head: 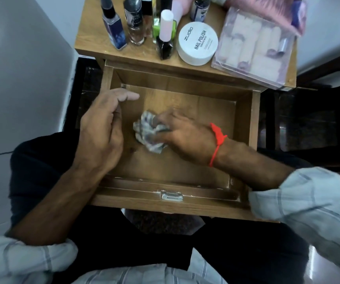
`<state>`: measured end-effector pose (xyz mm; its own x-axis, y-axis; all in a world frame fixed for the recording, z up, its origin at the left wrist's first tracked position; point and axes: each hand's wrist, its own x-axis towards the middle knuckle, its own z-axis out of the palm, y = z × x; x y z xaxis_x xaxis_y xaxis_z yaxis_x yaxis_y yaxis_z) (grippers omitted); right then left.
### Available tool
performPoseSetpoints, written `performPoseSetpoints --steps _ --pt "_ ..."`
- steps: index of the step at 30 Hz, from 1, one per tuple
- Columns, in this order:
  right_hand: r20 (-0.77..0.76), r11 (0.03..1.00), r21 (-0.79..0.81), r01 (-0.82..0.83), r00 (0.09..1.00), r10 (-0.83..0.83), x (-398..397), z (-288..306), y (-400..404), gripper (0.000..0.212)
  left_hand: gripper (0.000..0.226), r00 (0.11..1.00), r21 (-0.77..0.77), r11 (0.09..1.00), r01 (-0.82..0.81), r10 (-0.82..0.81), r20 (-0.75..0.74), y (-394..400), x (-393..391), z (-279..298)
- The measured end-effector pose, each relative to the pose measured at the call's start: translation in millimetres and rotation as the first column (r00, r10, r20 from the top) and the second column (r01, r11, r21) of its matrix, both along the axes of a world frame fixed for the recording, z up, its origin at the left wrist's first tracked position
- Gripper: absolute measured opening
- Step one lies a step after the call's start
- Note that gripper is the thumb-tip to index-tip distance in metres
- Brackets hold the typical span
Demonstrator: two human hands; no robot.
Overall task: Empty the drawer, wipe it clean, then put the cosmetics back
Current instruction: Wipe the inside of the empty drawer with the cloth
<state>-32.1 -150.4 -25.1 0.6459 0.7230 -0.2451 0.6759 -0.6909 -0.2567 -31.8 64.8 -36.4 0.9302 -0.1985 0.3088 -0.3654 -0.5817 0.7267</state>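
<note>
The wooden drawer (245,124) is pulled out under the small table and holds no cosmetics. Inside it, my right hand (182,137) presses a crumpled grey-white cloth (147,132) onto the drawer floor, left of centre. My left hand (101,128) rests on the drawer's left wall, fingers loosely apart and holding nothing. The cosmetics stand on the table top (95,39): a white round nail polish remover tub (198,44), a black nail polish bottle with a pale cap (166,35), a blue spray bottle (113,29) and a clear bottle with a dark cap (135,21).
A clear plastic case of pale items (255,50) overhangs the table's right front corner, with a pink pouch (267,9) behind it. A metal latch (172,196) sits on the drawer's front edge. A grey wall stands at the left, dark furniture at the right.
</note>
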Motion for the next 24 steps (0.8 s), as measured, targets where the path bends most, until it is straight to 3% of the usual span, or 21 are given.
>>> performPoseSetpoints --steps 4,7,9,11,13,15,16,17,19,21,24 --pt "-0.132 0.988 -0.075 -0.136 0.983 0.125 -30 2 -14 0.034 0.046 0.998 0.019 0.998 0.057 -0.057 -0.026 -1 1 -4" --pt "-0.169 0.968 -0.249 -0.035 0.986 -0.008 -42 24 -46 0.031 0.05 0.99 0.065 0.988 0.137 -0.134 -0.05 -5 -4 0" --pt "-0.185 0.931 -0.363 -0.033 0.982 -0.037 -47 36 -54 0.048 0.052 0.983 0.056 0.982 0.18 -0.177 -0.051 -7 -7 2" --pt "-0.328 0.873 -0.479 -0.092 0.941 -0.081 -52 42 -45 0.036 0.052 0.981 0.061 0.98 0.19 -0.187 -0.054 -8 -8 5" --pt "-0.452 0.826 -0.563 -0.014 0.842 -0.294 -44 48 -32 0.022 0.051 0.982 0.062 0.981 0.183 -0.18 -0.055 -7 -8 10" --pt "-0.604 0.936 -0.337 0.105 0.738 -0.301 -25 40 -27 0.023 0.042 0.985 0.051 0.984 0.17 -0.168 -0.048 -8 -10 19" --pt "-0.655 0.952 -0.152 0.266 0.694 -0.299 -16 36 -24 0.029 0.035 0.989 0.028 0.989 0.143 -0.141 -0.05 -9 -12 25" --pt "-0.719 0.887 0.034 0.46 0.628 -0.297 -10 38 -19 0.032 0.027 0.993 -0.008 0.996 0.094 -0.094 -0.069 -10 -16 31" --pt "-0.833 0.6 0.263 0.755 0.492 -0.253 -9 45 -7 0.032 0.02 0.981 -0.072 0.997 -0.02 0.006 -0.196 -11 -26 44" --pt "-0.864 0.344 0.363 0.866 0.451 -0.223 -14 49 9 0.031 0.041 0.912 -0.112 0.992 -0.065 0.014 -0.41 -9 -39 53" --pt "-0.845 0.172 0.454 0.874 0.484 -0.228 -25 59 42 0.032 0.063 0.818 -0.247 0.966 -0.079 -0.079 -0.57 -7 -54 61"
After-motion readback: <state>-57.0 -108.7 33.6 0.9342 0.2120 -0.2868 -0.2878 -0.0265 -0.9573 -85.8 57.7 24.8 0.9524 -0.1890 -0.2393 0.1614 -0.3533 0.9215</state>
